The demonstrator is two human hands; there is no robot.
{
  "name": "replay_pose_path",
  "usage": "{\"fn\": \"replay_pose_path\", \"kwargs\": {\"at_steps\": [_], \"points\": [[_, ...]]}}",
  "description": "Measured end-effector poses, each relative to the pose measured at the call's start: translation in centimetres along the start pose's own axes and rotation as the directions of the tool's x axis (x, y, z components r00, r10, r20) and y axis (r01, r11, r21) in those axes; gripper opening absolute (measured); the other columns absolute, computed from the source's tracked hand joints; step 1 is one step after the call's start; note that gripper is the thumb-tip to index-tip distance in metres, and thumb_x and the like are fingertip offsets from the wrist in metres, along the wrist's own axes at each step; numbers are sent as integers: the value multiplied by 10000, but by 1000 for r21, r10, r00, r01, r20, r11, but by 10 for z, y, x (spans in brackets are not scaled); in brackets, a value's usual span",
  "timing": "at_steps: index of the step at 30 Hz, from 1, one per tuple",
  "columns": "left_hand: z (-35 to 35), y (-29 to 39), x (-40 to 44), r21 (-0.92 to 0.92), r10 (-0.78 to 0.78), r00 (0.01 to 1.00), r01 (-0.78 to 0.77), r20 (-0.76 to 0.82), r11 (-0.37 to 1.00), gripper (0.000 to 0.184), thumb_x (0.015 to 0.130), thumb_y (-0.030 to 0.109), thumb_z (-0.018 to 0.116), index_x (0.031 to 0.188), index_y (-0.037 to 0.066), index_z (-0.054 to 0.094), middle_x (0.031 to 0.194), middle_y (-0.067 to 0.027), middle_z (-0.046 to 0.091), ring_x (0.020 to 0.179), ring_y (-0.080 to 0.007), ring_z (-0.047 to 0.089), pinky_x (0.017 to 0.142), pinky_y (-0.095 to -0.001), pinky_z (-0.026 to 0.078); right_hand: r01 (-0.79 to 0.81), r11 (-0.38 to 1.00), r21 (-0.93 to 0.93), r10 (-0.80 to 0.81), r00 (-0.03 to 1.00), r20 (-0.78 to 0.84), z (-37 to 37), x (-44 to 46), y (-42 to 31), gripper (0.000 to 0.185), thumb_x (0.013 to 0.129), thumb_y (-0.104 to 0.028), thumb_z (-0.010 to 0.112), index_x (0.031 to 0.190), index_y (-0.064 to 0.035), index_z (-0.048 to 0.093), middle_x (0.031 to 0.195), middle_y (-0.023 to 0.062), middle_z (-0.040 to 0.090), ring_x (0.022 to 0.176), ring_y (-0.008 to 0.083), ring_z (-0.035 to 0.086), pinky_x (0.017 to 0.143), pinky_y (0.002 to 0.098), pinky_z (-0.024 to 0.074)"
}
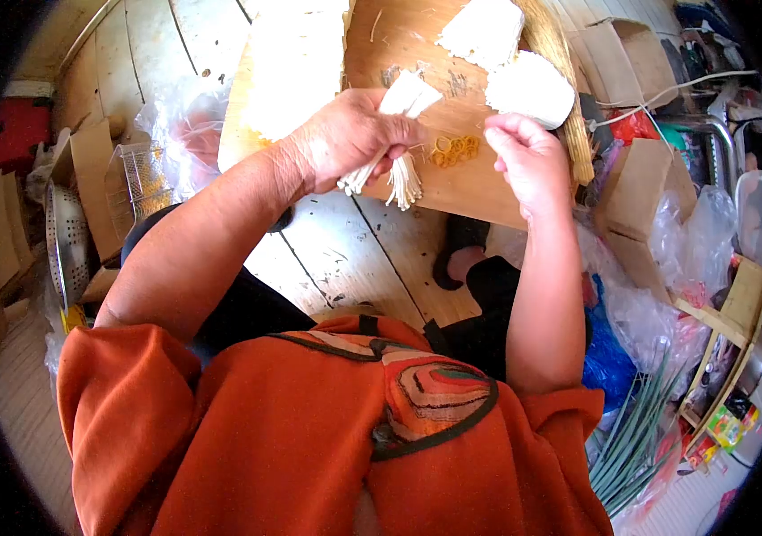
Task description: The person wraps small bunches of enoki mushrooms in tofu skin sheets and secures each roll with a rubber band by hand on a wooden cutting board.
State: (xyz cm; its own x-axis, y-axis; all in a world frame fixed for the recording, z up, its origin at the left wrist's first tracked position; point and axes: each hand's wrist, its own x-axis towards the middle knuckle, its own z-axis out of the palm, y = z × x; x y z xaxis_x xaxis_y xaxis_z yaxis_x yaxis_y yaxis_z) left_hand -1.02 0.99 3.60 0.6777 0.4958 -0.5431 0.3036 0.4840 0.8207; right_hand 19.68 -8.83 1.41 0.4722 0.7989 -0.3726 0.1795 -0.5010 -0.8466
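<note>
My left hand [350,138] is closed around a bundle of thin pale strands [405,183]. Its flat white end [410,93] sticks out above the fingers, and the loose ends hang below them in two tufts. To the right, my right hand [531,156] is raised with thumb and fingertips pressed together. Anything pinched there is too small to make out. Between the two hands, a small pile of yellow rubber bands [454,150] lies on the wooden board [479,192].
A bright white stack [296,62] lies at the board's left, and two white bundles [531,87] at its upper right. Cardboard boxes [640,188] and plastic bags stand at right. A metal colander [66,241] and a wire basket [144,183] are at left.
</note>
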Motion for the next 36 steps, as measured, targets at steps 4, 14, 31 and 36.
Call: {"fn": "replay_pose_path", "kwargs": {"at_steps": [4, 14, 31, 36], "points": [[-4, -3, 5, 14, 39, 999, -39, -29, 999, 169, 874, 166, 618, 804, 34, 540, 603, -21, 516, 496, -104, 517, 462, -250, 443, 47, 977, -209, -42, 999, 30, 2, 9, 33, 149, 824, -141, 655, 911, -28, 698, 799, 67, 696, 665, 127, 628, 617, 266, 497], [-1, -2, 2, 12, 97, 986, -97, -135, 995, 164, 890, 198, 635, 877, 66, 538, 624, 8, 519, 482, -80, 487, 429, -226, 394, 147, 848, -509, -181, 983, -18, 36, 17, 52, 174, 795, -191, 663, 904, -57, 686, 821, 121, 679, 743, 265, 658, 680, 363, 518], [8, -30, 17, 0, -33, 991, 33, -126, 999, 147, 847, 163, 674, 871, 42, 594, 643, -5, 545, 543, -96, 507, 488, -243, 410, 38, 981, 190, -65, 989, 135, 50, -11, 2, 79, 876, -125, 640, 919, -62, 620, 701, -25, 577, 546, 38, 505, 467, 181, 373], [9, -27, 17, -30, -16, 996, 13, -93, 999, 139, 846, 156, 675, 871, 42, 599, 648, -7, 553, 542, -94, 516, 491, -239, 416, 87, 968, 236, -121, 983, 136, 48, -18, 2, 84, 887, -110, 624, 949, -53, 616, 698, -23, 578, 551, 46, 513, 481, 185, 391]]}}
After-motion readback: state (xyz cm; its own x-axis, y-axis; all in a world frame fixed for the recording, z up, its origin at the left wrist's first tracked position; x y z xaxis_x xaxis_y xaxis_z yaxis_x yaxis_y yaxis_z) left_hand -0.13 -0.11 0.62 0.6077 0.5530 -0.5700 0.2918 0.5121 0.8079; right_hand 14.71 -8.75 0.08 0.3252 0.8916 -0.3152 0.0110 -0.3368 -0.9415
